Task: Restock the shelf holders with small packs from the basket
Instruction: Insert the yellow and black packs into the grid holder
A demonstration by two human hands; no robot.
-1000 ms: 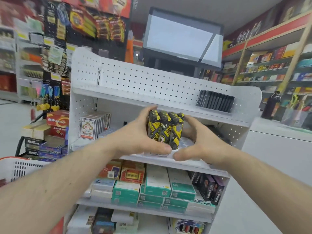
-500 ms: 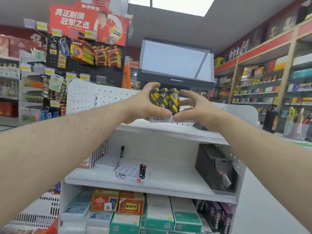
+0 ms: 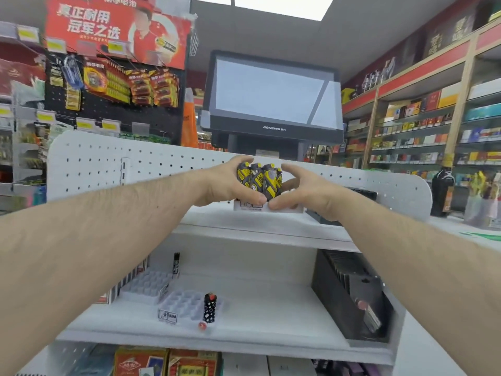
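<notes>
Yellow-and-black packs point(image 3: 259, 181) stand upright in a white holder point(image 3: 267, 208) on the top shelf point(image 3: 244, 226) of a white pegboard rack point(image 3: 108, 164). Both hands are clamped on this load from either side. The left hand point(image 3: 227, 185) curls round the left end of the row, thumb pressed along the holder's front edge, its fingers hidden behind the packs. The right hand point(image 3: 303, 191) meets it from the right, thumb tip on the holder's front, index finger arched above the packs; its other fingers are lost behind the row. How many packs stand in the row is hard to make out, and the holder's print is too blurred to read.

On the shelf below sit two white trays point(image 3: 168, 294) with hollow cells, one checkered lighter point(image 3: 210, 308) upright in the nearer one, and a black rack point(image 3: 349, 294) of dark packs at the right. Boxes point(image 3: 165, 362) on the lowest shelf are cut off by the frame. Behind stands a till screen point(image 3: 271, 93). No basket shows.
</notes>
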